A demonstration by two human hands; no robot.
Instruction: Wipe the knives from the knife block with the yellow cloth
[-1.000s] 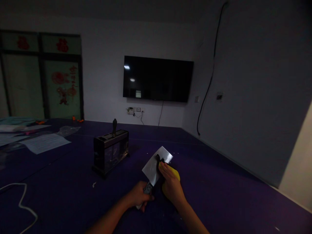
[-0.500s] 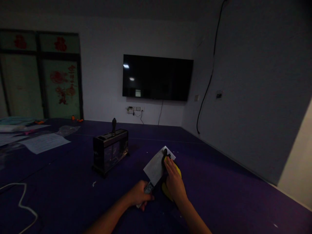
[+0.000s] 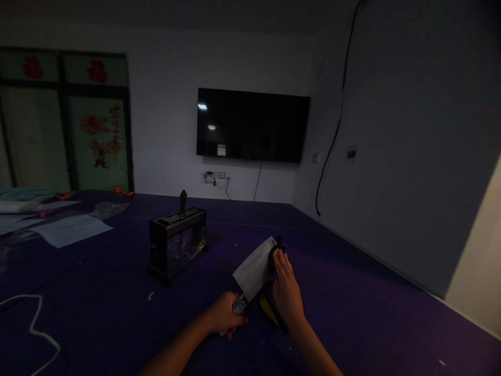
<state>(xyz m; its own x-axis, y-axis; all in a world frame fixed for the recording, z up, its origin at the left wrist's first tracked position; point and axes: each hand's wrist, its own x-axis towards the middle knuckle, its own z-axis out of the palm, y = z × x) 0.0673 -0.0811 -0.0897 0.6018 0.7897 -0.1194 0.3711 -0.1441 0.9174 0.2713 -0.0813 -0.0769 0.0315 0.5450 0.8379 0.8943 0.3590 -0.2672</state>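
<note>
A white cable (image 3: 32,328) bends across the left side of the desk (image 3: 371,308), toward the near edge. Beyond it, toward the far left corner, lie a printed sheet (image 3: 72,230) and a crumpled clear plastic bag (image 3: 107,210). Next comes an upright black knife block (image 3: 178,245), set back from the near edge, a dark handle (image 3: 183,202) rising from its top. The left hand (image 3: 227,316) is curled tightly around the grip of a cleaver (image 3: 253,267), whose broad blade slants toward the far right corner, over the near middle of the desk. The right hand (image 3: 288,290), fingers straight and together, presses a yellow-and-black tool (image 3: 267,308) beside the blade's right-hand edge.
</note>
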